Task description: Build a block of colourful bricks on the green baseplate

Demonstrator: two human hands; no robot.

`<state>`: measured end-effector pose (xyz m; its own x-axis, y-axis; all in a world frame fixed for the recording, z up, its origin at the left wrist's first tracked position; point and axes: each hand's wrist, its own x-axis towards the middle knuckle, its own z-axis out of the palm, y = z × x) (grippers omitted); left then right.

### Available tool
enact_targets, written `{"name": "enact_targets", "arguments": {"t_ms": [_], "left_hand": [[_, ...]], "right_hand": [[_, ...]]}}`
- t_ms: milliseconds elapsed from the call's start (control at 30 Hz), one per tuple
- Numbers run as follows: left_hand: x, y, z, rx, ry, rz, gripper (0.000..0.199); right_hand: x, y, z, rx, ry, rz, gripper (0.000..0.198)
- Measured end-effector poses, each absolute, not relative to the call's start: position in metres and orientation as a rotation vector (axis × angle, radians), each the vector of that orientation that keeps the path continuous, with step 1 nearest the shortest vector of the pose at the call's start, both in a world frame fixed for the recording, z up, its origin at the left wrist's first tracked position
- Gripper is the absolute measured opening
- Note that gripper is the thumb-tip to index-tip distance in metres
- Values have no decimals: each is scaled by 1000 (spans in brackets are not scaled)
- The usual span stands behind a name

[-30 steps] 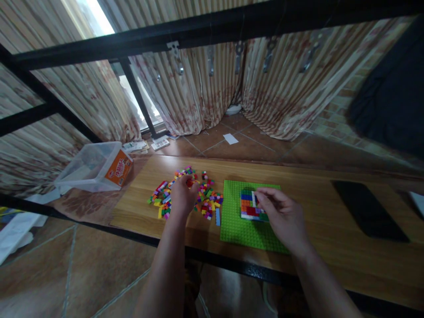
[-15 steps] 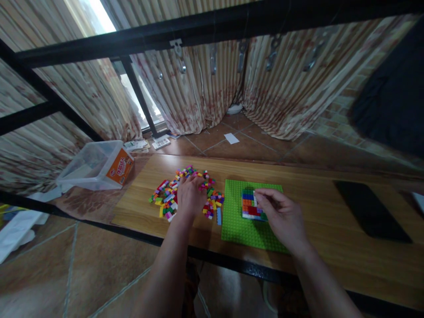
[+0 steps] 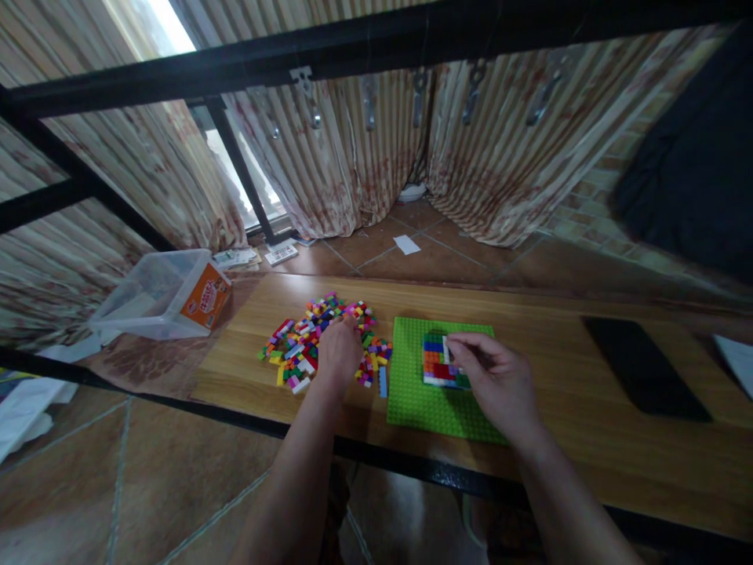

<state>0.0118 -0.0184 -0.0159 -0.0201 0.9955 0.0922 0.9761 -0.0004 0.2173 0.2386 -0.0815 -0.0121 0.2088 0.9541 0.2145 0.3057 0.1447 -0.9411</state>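
Note:
My left hand [image 3: 340, 347] reaches into a pile of small coloured toy bricks [image 3: 303, 345], its fingers curled together and pointing down. The fingertips are mostly hidden, so what they pinch cannot be made out. My right hand [image 3: 500, 378] is closed in a pinch on a slim white brick [image 3: 445, 350], held upright at the patch of joined bricks. That patch [image 3: 442, 369], with blue, orange, red and white rows, sits on a green studded baseplate [image 3: 412, 400]; my right hand covers its right part. A long light-blue brick [image 3: 383, 382] lies between pile and baseplate.
A wooden tabletop [image 3: 553, 361] with a dark front edge carries everything. A flat black panel [image 3: 644, 367] lies at the right. Left of the table stands a clear plastic bin [image 3: 147, 306] with an orange label. A black metal bar [image 3: 353, 51] crosses in front of the curtains.
My left hand's fingers have drawn closer together over the pile. My right hand stays at the brick patch with the white brick. The whole view has shifted slightly.

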Motion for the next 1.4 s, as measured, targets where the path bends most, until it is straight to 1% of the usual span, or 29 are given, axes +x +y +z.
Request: {"name": "enact_targets", "arguments": {"t_ms": [100, 200, 300, 367, 500, 633, 900, 1133, 1400], "left_hand": [[9, -18, -12, 2088, 2171, 457, 26], [8, -15, -9, 1952, 2087, 749, 22], [21, -14, -9, 1643, 1700, 1137, 15], [37, -18, -9, 1341, 1379, 1247, 13], [75, -37, -4, 792, 905, 1100, 24], [97, -50, 1, 556, 714, 961, 28], [107, -49, 2, 516, 679, 891, 34], [110, -49, 0, 539, 636, 870, 36], [109, -48, 1, 557, 711, 920, 39]], "right_hand": [[243, -80, -10, -1392, -1272, 730, 25], [246, -79, -4, -1413, -1177, 711, 23], [246, -78, 1, -1431, -1081, 691, 21], [245, -77, 2, -1439, -1061, 694, 20], [246, -76, -5, -1399, -1137, 745, 22], [245, -77, -12, -1323, -1300, 751, 21], [245, -78, -7, -1239, -1424, 706, 17], [247, -80, -5, -1219, -1377, 786, 11], [245, -79, -8, -1241, -1237, 869, 16]]}}
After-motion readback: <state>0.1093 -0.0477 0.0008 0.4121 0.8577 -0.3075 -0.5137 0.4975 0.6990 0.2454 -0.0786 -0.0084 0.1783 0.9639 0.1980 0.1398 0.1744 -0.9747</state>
